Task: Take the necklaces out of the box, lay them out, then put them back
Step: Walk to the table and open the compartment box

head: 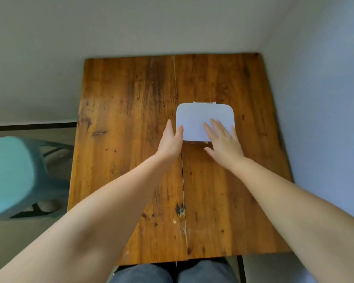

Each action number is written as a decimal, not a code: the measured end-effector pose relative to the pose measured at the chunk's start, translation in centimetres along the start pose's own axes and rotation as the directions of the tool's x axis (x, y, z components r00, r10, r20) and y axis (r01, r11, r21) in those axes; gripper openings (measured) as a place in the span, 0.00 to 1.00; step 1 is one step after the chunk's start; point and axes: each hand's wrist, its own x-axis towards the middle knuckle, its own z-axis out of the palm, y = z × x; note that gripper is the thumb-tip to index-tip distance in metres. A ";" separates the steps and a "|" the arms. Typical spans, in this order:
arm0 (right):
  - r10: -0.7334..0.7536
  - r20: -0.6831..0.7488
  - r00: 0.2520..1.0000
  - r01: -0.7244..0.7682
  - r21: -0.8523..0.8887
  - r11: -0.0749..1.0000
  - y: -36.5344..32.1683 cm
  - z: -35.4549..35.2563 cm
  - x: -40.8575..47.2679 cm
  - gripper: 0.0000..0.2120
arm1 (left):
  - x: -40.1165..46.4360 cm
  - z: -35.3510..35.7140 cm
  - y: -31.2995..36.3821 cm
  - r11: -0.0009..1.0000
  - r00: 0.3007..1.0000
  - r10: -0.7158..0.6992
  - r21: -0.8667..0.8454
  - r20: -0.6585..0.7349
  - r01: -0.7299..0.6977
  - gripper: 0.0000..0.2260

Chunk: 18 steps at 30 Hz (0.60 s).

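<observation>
A white box (196,117) with rounded corners sits closed on the wooden table (131,103), right of centre, with a hinge tab on its far edge. A small metal clasp (206,142) shows at its near edge. My left hand (170,140) is at the box's near left corner, fingers apart, thumb against its side. My right hand (223,139) lies flat over the box's near right part, fingers spread. No necklaces are visible.
A teal plastic stool (14,174) stands on the floor left of the table. Walls close in behind the table and along its right side. My knees (172,272) are at the table's near edge.
</observation>
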 end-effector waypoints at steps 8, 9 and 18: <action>-0.204 -0.103 0.974 0.207 0.018 0.978 2.5 0.1 1.8 0.31 | 1.6 1.7 -0.1 0.946 0.993 -0.064 -0.324 -0.095 0.030 0.14; -0.220 -0.119 0.968 0.226 0.044 0.973 2.7 -0.6 1.9 0.30 | 1.5 1.9 -0.2 0.933 0.991 -0.082 -0.357 -0.107 0.039 0.16; -0.184 -0.420 0.888 0.297 0.221 0.929 7.3 -9.6 8.8 0.15 | 1.7 3.0 -1.5 0.959 0.985 -0.051 -0.282 -0.164 0.003 0.21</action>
